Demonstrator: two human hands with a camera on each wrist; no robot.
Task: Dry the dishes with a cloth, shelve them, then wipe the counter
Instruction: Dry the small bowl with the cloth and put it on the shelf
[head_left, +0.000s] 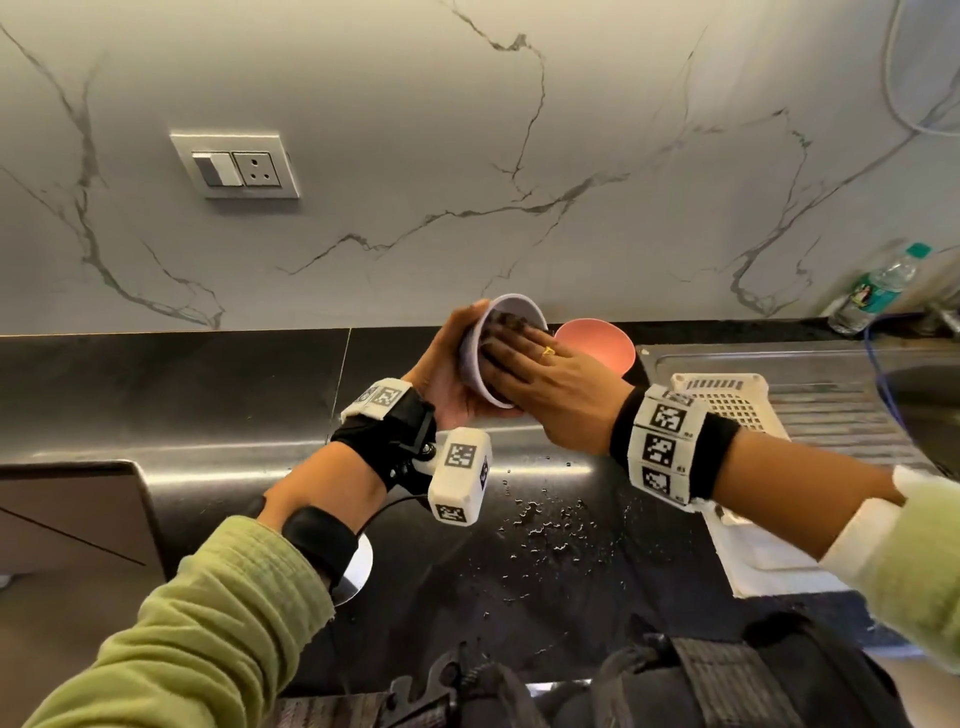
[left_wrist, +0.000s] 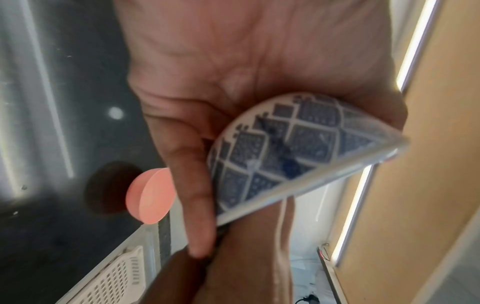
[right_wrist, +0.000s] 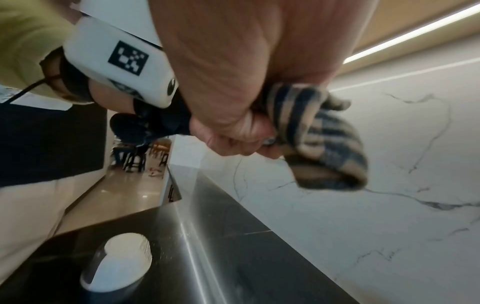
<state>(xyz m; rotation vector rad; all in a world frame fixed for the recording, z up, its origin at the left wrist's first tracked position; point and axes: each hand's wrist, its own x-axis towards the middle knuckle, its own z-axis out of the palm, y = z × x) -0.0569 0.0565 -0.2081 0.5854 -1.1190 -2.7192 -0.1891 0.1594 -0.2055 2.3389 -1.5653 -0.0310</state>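
Observation:
My left hand (head_left: 449, 376) grips a bowl (head_left: 471, 358) above the black counter, tilted so its mouth faces right. The bowl is white inside with a blue diamond pattern (left_wrist: 298, 148) outside. My right hand (head_left: 545, 382) reaches into the bowl's mouth and presses a dark cloth (head_left: 511, 322) against the inside. The right wrist view shows the cloth (right_wrist: 319, 139) is striped brown and dark blue, bunched in the curled fingers (right_wrist: 233, 131). A pink bowl (head_left: 597, 348) stands on the counter just behind my hands.
A white perforated basket (head_left: 727, 400) lies on the steel drainboard (head_left: 857, 395) to the right, with a water bottle (head_left: 878, 291) at the back wall. Water drops (head_left: 550, 525) speckle the counter (head_left: 208, 395) below my hands. A round shiny disc (head_left: 359, 566) sits near the front edge.

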